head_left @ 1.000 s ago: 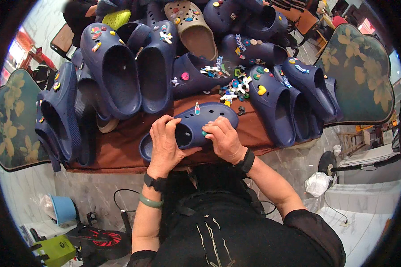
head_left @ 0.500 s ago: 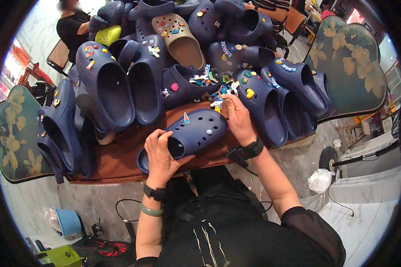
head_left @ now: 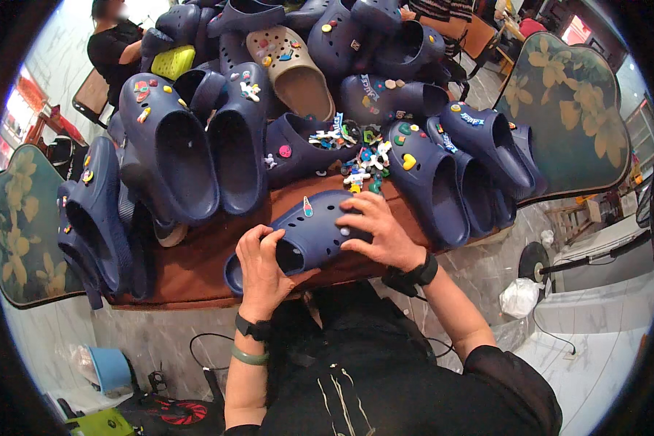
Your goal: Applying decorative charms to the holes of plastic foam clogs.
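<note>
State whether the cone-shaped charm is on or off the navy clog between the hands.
On: the cone-shaped charm lies against the top of the navy clog; its fixing underneath is hidden.

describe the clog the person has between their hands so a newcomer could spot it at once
On the brown cloth, go to the edge nearest the person. There a navy clog lies with its toe angled right, the left hand at its foot opening and the right hand over its toe. Unlike the navy clogs around it, it is in hand and wears a cone-shaped charm.
</note>
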Tool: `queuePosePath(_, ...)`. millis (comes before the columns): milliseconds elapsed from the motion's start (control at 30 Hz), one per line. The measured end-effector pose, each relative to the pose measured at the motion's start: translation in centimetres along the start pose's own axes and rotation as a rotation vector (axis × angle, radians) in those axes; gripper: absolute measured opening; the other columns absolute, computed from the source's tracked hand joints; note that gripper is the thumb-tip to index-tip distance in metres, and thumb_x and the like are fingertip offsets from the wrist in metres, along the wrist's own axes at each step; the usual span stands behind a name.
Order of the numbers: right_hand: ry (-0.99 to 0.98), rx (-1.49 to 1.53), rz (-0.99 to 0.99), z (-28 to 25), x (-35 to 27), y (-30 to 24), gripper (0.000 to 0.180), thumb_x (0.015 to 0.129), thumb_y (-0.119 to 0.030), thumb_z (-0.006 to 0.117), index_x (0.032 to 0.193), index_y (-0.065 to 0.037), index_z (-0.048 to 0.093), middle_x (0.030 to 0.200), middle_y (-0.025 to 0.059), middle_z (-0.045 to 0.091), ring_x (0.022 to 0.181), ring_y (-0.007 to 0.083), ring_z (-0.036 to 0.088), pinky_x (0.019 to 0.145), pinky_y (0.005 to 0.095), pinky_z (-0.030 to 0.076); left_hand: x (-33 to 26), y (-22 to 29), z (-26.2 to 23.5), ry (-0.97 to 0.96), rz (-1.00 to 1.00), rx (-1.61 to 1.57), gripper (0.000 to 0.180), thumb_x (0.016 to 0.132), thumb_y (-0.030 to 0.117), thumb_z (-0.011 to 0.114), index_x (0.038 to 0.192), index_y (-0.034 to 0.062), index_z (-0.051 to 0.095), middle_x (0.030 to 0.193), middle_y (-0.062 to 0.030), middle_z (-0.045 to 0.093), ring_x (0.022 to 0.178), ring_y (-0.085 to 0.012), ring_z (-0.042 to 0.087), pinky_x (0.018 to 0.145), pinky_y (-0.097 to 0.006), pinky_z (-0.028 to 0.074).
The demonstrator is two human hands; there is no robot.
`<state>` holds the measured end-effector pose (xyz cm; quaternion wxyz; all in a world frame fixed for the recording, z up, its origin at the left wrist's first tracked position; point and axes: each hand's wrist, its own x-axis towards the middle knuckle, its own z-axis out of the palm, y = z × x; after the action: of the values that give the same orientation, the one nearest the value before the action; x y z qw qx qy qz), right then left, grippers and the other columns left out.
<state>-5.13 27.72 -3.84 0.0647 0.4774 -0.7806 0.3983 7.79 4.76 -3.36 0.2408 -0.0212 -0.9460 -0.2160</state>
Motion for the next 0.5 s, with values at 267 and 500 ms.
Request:
queuePosePath(267, 0.181, -0.057, 0.139, 2.9, 0.3, -0.3, 0.015, 0.081, -0.009, 0.072, 0.095, -0.011, 0.068, 0.101, 0.0019, 0.066, 0.115, 0.0228, 0.054, 0.099, 0.0394, 0.035, 0.7, 0.3, 0.1, 0.02, -0.004, -0.004, 0.09, 0.054, 0.037, 0.091, 0.125, 0.0083, 0.045, 0.119, -0.0147, 0.046, 0.114, -0.0359, 0.044, 0.098, -0.049, 0.035)
queuePosePath(500, 0.27, 0.078, 0.318, 3.0, 4.2, 1.1, 0.017, 0.098, -0.018, 0.054, 0.092, -0.005, 0.063, 0.086, 0.0083, 0.061, 0.078, 0.0211, 0.058, 0.079, 0.0352, 0.044, 0.5, 0.0, 0.0, 0.044, 0.013, -0.001, 0.088, 0.054, 0.036, 0.091, 0.124, 0.0085, 0.046, 0.119, -0.0144, 0.046, 0.114, -0.0358, 0.044, 0.098, -0.049, 0.035)
